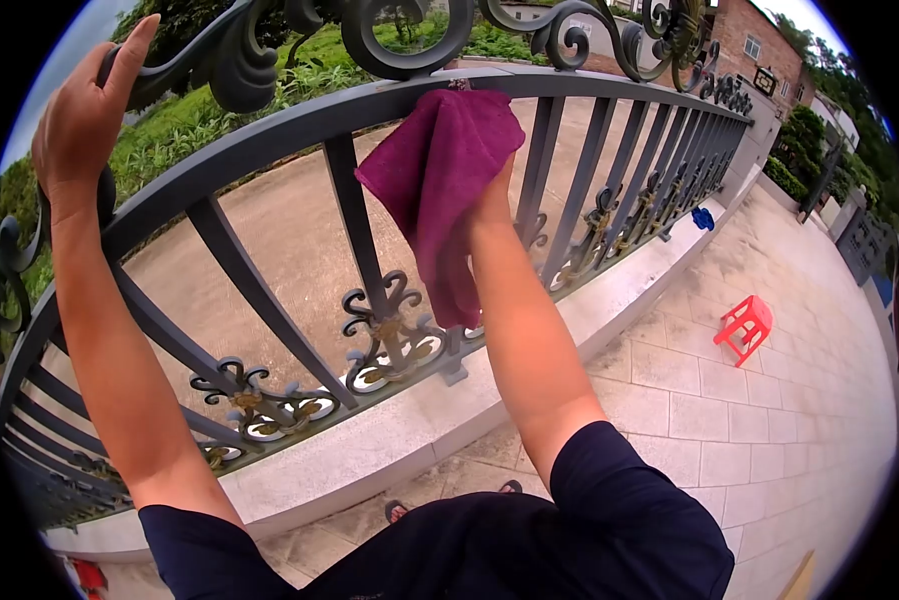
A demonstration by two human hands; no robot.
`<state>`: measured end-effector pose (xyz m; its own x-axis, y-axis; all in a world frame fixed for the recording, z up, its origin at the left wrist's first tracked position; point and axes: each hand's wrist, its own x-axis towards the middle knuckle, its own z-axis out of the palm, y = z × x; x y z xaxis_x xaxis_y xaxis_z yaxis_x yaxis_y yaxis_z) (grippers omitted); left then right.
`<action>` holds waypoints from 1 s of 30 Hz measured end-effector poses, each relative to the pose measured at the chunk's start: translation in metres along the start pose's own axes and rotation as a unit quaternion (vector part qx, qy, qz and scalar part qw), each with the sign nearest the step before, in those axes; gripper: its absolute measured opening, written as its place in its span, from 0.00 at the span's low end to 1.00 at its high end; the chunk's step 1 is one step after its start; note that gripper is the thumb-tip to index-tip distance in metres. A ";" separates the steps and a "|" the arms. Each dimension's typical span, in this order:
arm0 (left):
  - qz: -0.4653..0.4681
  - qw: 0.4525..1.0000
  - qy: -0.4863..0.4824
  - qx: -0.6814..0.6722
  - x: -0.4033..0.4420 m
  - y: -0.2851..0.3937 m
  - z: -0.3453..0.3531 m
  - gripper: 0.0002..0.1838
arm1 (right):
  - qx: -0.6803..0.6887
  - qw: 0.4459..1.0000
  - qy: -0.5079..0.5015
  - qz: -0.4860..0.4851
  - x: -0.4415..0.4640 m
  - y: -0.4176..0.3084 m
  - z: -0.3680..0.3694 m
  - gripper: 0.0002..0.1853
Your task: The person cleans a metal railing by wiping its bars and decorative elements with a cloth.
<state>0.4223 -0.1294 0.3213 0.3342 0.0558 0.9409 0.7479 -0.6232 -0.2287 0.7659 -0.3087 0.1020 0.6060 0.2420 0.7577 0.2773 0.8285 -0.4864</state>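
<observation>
Your left hand [87, 115] was raised at the far left, against the dark scrollwork [244, 75] above the top rail [299, 130]. Its thumb stood up and apart, but the other fingers were mostly hidden, so you could not tell how firmly they gripped. Your right hand [497, 195] was reaching up to the top rail, nearly all of it covered by the purple cloth [437, 165]; whether its fingers were closed on the fabric you could not tell. The purple cloth lay over that hand at the top rail, its folds hanging down in front of the upright bars [354, 215]. Lower down, curled ornaments [394, 330] with gold-coloured parts sat between the bars, just above the pale ledge [399, 425]. Farther along the ledge, near the foot of the railing, was a small blue item [702, 218], too small to identify. A red stool [747, 328] stood upright on the paving [699, 400] to your right, well apart from the railing. Your feet, in dark footwear [395, 511], showed below, near the ledge.
</observation>
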 end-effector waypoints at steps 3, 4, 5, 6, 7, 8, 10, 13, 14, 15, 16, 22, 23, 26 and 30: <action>0.019 0.996 0.084 -0.030 -0.004 0.007 0.001 0.32 | -0.279 0.944 0.012 -0.174 0.003 -0.022 0.005 0.10; 0.013 0.996 0.080 -0.029 -0.005 0.010 -0.001 0.32 | -0.276 0.945 0.012 -0.176 0.003 -0.020 0.003 0.10; 0.007 0.997 0.075 -0.028 -0.005 0.013 -0.003 0.32 | -0.273 0.946 0.012 -0.177 0.004 -0.013 -0.001 0.11; 0.001 0.997 0.071 -0.034 -0.006 0.016 -0.006 0.32 | -0.269 0.946 0.012 -0.178 0.005 -0.007 -0.006 0.11; -0.004 0.997 0.067 -0.041 -0.007 0.018 -0.009 0.32 | -0.397 0.886 0.015 -0.241 0.008 0.000 -0.013 0.13; -0.010 0.997 0.062 -0.046 -0.007 0.020 -0.011 0.32 | -0.514 0.804 0.018 -0.298 0.012 0.003 -0.018 0.14; -0.015 0.997 0.061 -0.040 -0.008 0.024 -0.014 0.32 | -0.420 0.869 0.026 -0.260 0.014 0.003 -0.024 0.17; -0.021 0.997 0.061 -0.034 -0.007 0.025 -0.014 0.33 | -0.252 0.952 0.029 -0.169 0.015 0.012 -0.015 0.19; -0.022 0.997 0.063 -0.033 -0.006 0.025 -0.014 0.33 | -0.282 0.942 0.030 -0.176 0.016 0.018 -0.011 0.19; -0.029 0.998 0.054 -0.029 -0.006 0.023 -0.014 0.34 | -0.161 0.982 0.030 -0.097 0.018 0.026 -0.006 0.19; -0.025 0.998 0.047 -0.034 -0.005 0.022 -0.014 0.34 | -0.214 0.971 0.020 -0.107 0.019 0.019 -0.003 0.18; -0.015 0.998 0.050 -0.033 -0.004 0.019 -0.013 0.34 | -0.392 0.887 0.050 -0.240 0.021 -0.017 0.012 0.12; -0.010 0.998 0.057 -0.039 -0.005 0.019 -0.012 0.34 | -0.386 0.892 0.052 -0.230 0.022 -0.016 0.008 0.11; -0.009 0.997 0.060 -0.044 -0.007 0.021 -0.012 0.34 | -0.413 0.879 0.071 -0.226 0.016 -0.003 -0.017 0.11; 0.013 0.999 0.048 -0.019 -0.005 0.008 -0.004 0.36 | -0.480 0.825 0.102 -0.281 -0.011 -0.031 -0.025 0.14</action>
<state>0.4247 -0.1381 0.3157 0.2962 -0.0350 0.9545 0.7169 -0.6522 -0.2464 0.7697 -0.3500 0.0981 0.2658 -0.2156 0.9396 0.9605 -0.0234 -0.2771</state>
